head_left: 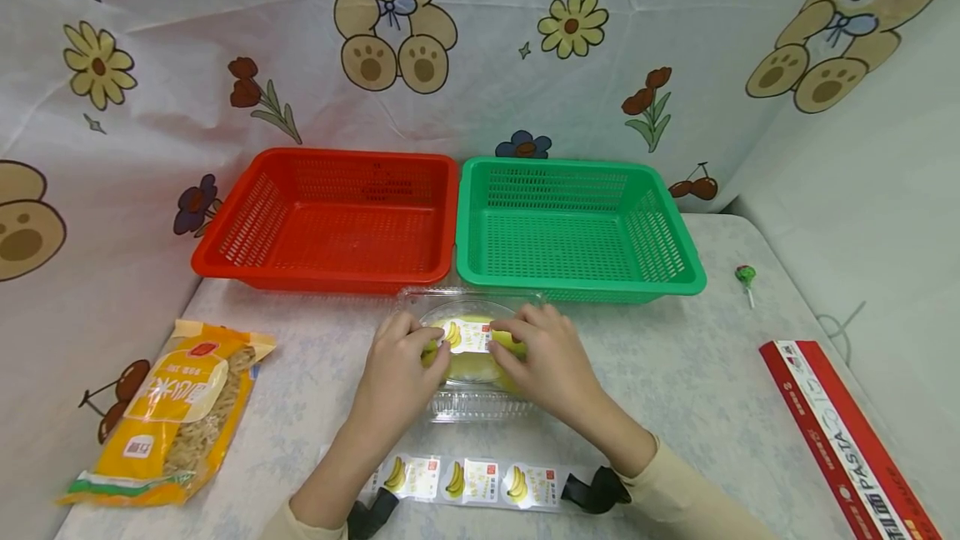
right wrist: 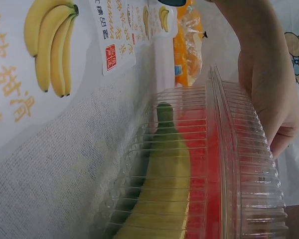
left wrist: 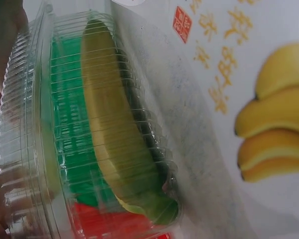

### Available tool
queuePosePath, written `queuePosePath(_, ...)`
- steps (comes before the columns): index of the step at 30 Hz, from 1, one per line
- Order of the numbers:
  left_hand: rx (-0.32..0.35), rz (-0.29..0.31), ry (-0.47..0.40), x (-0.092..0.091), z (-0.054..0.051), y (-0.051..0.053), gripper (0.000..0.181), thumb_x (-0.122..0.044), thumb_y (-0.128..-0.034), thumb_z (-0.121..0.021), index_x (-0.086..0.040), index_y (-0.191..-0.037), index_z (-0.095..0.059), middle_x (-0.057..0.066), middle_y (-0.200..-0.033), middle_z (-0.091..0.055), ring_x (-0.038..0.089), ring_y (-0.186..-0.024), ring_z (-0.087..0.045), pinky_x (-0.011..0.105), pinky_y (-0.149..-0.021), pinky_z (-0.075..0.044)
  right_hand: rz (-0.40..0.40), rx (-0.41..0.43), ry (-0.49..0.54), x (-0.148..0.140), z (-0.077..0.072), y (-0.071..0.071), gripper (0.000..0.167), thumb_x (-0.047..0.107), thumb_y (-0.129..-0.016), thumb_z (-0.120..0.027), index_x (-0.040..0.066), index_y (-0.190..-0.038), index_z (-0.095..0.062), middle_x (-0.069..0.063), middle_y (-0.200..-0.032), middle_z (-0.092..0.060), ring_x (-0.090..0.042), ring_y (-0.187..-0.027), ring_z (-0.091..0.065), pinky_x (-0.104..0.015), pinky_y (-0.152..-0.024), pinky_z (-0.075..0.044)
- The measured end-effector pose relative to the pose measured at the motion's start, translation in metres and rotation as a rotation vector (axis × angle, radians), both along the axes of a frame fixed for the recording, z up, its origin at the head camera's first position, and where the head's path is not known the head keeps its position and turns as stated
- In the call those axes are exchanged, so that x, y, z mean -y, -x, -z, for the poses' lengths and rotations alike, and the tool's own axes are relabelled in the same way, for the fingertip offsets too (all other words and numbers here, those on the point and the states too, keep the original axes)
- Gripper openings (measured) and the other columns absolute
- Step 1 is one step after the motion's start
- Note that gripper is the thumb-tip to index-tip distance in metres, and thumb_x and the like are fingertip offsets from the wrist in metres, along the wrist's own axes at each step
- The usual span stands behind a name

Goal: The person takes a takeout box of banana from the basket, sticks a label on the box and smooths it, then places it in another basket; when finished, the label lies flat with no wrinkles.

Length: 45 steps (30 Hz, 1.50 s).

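Note:
A clear plastic container (head_left: 483,407) with its lid down stands before the baskets. Through its ribbed wall a banana (left wrist: 109,119) is visible in the left wrist view, and the same banana (right wrist: 164,179) shows in the right wrist view. A white banana label (head_left: 468,335) lies over the middle of the lid. The left hand (head_left: 393,369) pinches its left edge with thumb and forefinger, and the right hand (head_left: 551,361) pinches its right edge. Nearer the person, a strip of banana labels (head_left: 468,482) lies flat on the table.
A red basket (head_left: 352,280) and a green basket (head_left: 585,290) stand side by side at the back. On the left lies a yellow food bag (head_left: 172,415); on the right are a lollipop (head_left: 746,275) and a long red pasta box (head_left: 847,440). Patterned cloth hangs behind.

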<state>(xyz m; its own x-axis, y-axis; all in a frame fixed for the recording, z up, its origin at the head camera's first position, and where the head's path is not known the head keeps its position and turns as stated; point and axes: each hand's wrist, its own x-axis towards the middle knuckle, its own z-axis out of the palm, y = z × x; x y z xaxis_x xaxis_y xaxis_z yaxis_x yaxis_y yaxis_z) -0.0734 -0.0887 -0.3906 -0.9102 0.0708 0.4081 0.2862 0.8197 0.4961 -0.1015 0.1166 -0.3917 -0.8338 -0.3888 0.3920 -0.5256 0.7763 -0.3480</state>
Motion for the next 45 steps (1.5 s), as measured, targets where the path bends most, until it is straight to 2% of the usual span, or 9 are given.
queuePosePath(4,-0.039,-0.005,-0.025,0.002,-0.001,-0.002,0.017,-0.013,-0.0807,-0.078,-0.005,-0.095,-0.079,0.003,-0.084,-0.059,0.019,-0.082,-0.049,0.03,-0.069,-0.046,0.004,0.039,0.035,-0.006,-0.004,-0.002,0.021,0.029,-0.087,-0.075,0.017,-0.105,-0.077,0.006,-0.081,-0.059,-0.011,-0.075,-0.045,-0.027,-0.068,-0.037)
queuePosePath(10,-0.026,-0.018,-0.064,0.01,-0.005,-0.01,0.022,-0.017,-0.0842,-0.073,-0.007,-0.103,-0.077,0.004,-0.091,-0.061,0.02,-0.087,-0.051,0.033,-0.073,-0.048,0.015,0.07,0.089,-0.028,-0.01,-0.002,0.026,0.028,-0.091,-0.072,0.016,-0.114,-0.073,0.003,-0.08,-0.054,-0.013,-0.075,-0.041,-0.027,-0.065,-0.034)
queuePosePath(17,-0.003,-0.057,-0.11,0.026,-0.002,-0.021,0.03,-0.024,-0.0869,-0.071,-0.009,-0.113,-0.072,0.005,-0.095,-0.063,0.018,-0.088,-0.054,0.037,-0.073,-0.048,0.116,0.047,0.181,-0.074,-0.019,0.014,0.032,0.023,-0.091,-0.072,0.011,-0.12,-0.069,-0.001,-0.081,-0.051,-0.014,-0.075,-0.041,-0.028,-0.065,-0.035)
queuePosePath(23,0.08,-0.131,-0.105,0.035,0.004,-0.03,0.035,-0.028,-0.0889,-0.07,-0.012,-0.12,-0.069,0.003,-0.088,-0.057,0.016,-0.08,-0.049,0.032,-0.068,-0.042,0.234,0.079,0.187,-0.122,-0.026,0.033,0.04,0.029,-0.095,-0.068,0.01,-0.13,-0.063,-0.008,-0.088,-0.047,-0.019,-0.075,-0.037,-0.031,-0.064,-0.032)
queuePosePath(28,0.133,-0.144,-0.063,0.039,0.009,-0.034,0.046,-0.034,-0.09,-0.069,-0.017,-0.132,-0.062,0.003,-0.086,-0.053,0.014,-0.071,-0.043,0.027,-0.061,-0.037,0.334,0.169,0.14,-0.159,-0.03,0.048,0.058,0.043,-0.096,-0.063,0.012,-0.143,-0.052,-0.015,-0.103,-0.045,-0.024,-0.085,-0.038,-0.035,-0.065,-0.032)
queuePosePath(31,0.204,-0.142,-0.043,0.041,0.01,-0.036,0.054,-0.04,-0.0926,-0.066,-0.022,-0.142,-0.054,0.005,-0.086,-0.05,0.014,-0.067,-0.039,0.026,-0.058,-0.035,0.367,0.214,0.114,-0.178,-0.03,0.056,0.067,0.047,-0.096,-0.06,0.012,-0.15,-0.043,-0.022,-0.113,-0.042,-0.029,-0.09,-0.038,-0.037,-0.064,-0.032)
queuePosePath(34,0.313,-0.13,-0.038,0.043,0.013,-0.036,0.062,-0.049,-0.0955,-0.059,-0.029,-0.151,-0.042,0.008,-0.09,-0.05,0.016,-0.067,-0.041,0.027,-0.057,-0.037,0.395,0.26,0.096,-0.192,-0.028,0.061,0.073,0.05,-0.096,-0.058,0.014,-0.155,-0.034,-0.027,-0.12,-0.038,-0.033,-0.093,-0.038,-0.037,-0.063,-0.032)
queuePosePath(39,0.454,-0.089,-0.062,0.045,0.017,-0.036,0.067,-0.056,-0.0971,-0.052,-0.044,-0.156,-0.022,0.014,-0.108,-0.058,0.02,-0.077,-0.056,0.037,-0.063,-0.049,0.429,0.335,0.064,-0.208,-0.022,0.067,0.083,0.057,-0.095,-0.055,0.02,-0.16,-0.019,-0.03,-0.127,-0.031,-0.035,-0.092,-0.039,-0.035,-0.059,-0.033)
queuePosePath(45,0.522,-0.058,-0.113,0.045,0.019,-0.036,0.066,-0.061,-0.0967,-0.049,-0.056,-0.152,-0.014,0.013,-0.132,-0.06,0.031,-0.105,-0.065,0.054,-0.077,-0.054,0.394,0.408,0.035,-0.219,-0.011,0.075,0.087,0.058,-0.096,-0.052,0.022,-0.161,-0.008,-0.031,-0.126,-0.029,-0.039,-0.098,-0.04,-0.038,-0.062,-0.037)
